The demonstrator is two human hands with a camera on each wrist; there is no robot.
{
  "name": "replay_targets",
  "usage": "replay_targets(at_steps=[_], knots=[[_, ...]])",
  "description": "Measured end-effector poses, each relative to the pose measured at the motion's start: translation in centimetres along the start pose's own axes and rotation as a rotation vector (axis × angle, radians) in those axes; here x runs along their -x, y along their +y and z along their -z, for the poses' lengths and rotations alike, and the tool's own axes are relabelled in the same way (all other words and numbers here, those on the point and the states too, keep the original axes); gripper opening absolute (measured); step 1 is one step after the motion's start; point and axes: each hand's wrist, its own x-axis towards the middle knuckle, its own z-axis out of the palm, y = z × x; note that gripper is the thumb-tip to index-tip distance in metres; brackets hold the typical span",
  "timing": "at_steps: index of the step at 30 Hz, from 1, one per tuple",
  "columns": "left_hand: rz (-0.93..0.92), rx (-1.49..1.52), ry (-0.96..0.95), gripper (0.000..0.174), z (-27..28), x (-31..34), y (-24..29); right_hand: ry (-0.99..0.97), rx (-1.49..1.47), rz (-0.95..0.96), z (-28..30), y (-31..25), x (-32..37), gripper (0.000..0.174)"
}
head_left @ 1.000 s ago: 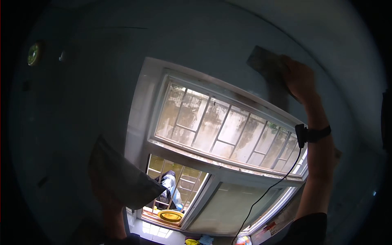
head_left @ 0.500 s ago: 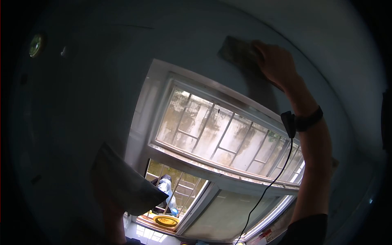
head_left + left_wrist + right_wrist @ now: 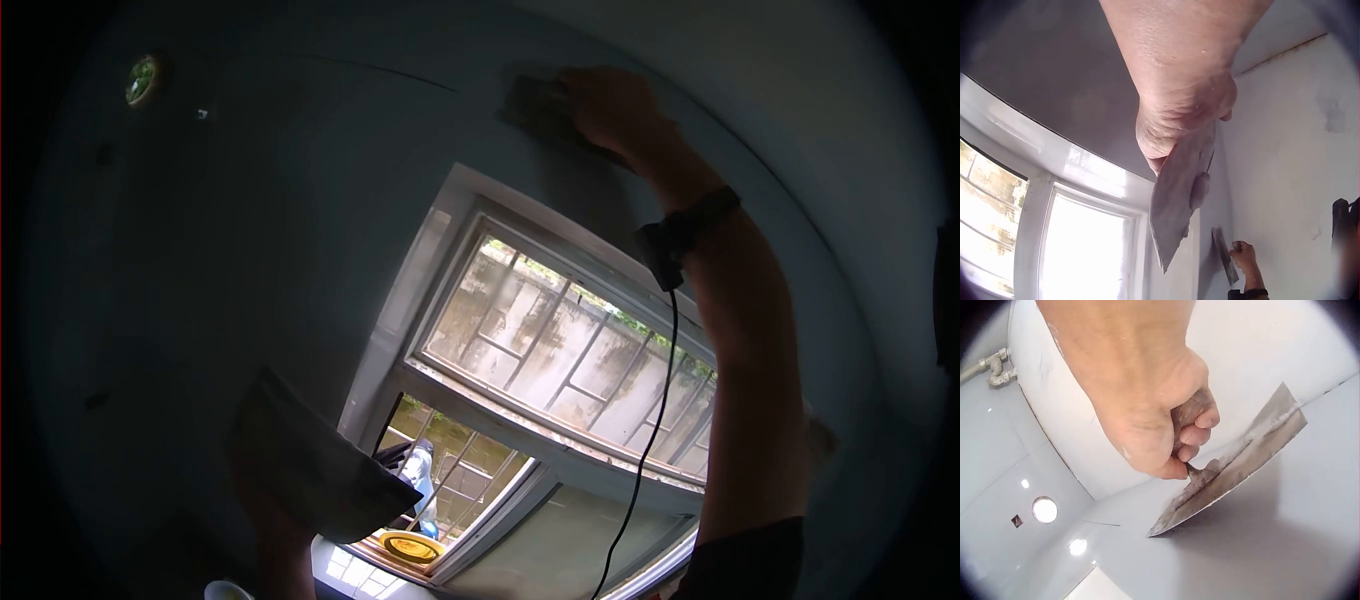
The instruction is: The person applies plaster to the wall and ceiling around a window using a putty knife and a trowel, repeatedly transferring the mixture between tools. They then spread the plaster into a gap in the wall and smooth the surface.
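Note:
My right hand (image 3: pixel 1160 425) grips the handle of a steel plastering trowel (image 3: pixel 1241 464), fingers curled round it. In the right wrist view the long blade is tilted, one long edge right at the wall. Seen from the head, the trowel lies high on the wall above the window, partly in shadow. Low on the left, my left hand (image 3: pixel 1185 119) holds a wide putty knife (image 3: pixel 325 470), its flat face smeared grey. A small lump of putty (image 3: pixel 1200 190) clings to one side of it. The wrist hides most of the left fingers.
A barred window (image 3: pixel 570 350) with a white frame fills the middle of the head view. Below it, a yellow round basin (image 3: pixel 410 546) shows through the open lower pane. A black cable (image 3: pixel 648 440) hangs from the right wrist camera. Pipes (image 3: pixel 999 370) run in a corner.
My right hand has slid the trowel leftward and up along the wall above the window. The window has shifted right and down in the head view. My left hand stays low, holding the putty knife.

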Motion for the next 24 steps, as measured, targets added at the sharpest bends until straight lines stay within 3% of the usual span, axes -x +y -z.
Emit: replay_targets(at_steps=[3, 6, 8, 9, 10, 12, 15, 18, 24], knots=[[0.013, -0.057, 0.031, 0.082, 1.9, 0.5, 0.6, 0.326, -0.048, 0.201, -3.0, -1.6, -3.3, 0.032], [-0.054, -0.174, 0.076, 0.079, 4.5, -1.1, 0.4, 0.205, -0.228, 0.033, 1.3, -6.2, -1.3, 0.034], [0.194, 0.352, 0.219, 0.078, 4.8, -2.6, 0.6, 0.056, -0.328, 0.025, 5.2, -9.6, 3.3, 0.036], [0.476, 0.922, 0.314, 0.078, 4.4, -3.2, 0.8, 0.224, -0.342, 0.106, 4.4, -11.1, 5.8, 0.036], [0.622, 1.197, 0.327, 0.079, 4.5, -4.0, 1.3, 0.384, -0.353, 0.181, 3.4, -12.2, 8.7, 0.037], [0.834, 1.654, 0.405, 0.077, 4.7, -5.3, 2.0, 0.375, -0.449, 0.23, 4.0, -13.4, 13.5, 0.045], [0.71, 2.044, 0.282, 0.072, 4.1, -7.1, 3.5, 0.317, -0.57, 0.148, 5.8, -12.4, 18.9, 0.042], [0.61, 2.23, 0.206, 0.067, 2.9, -9.0, 6.1, 0.457, -0.408, 0.109, 6.4, -10.7, 22.5, 0.038], [0.587, 2.243, 0.219, 0.058, 1.4, -10.7, 11.1, 0.405, -0.416, 0.123, 8.7, -9.1, 27.1, 0.053]])
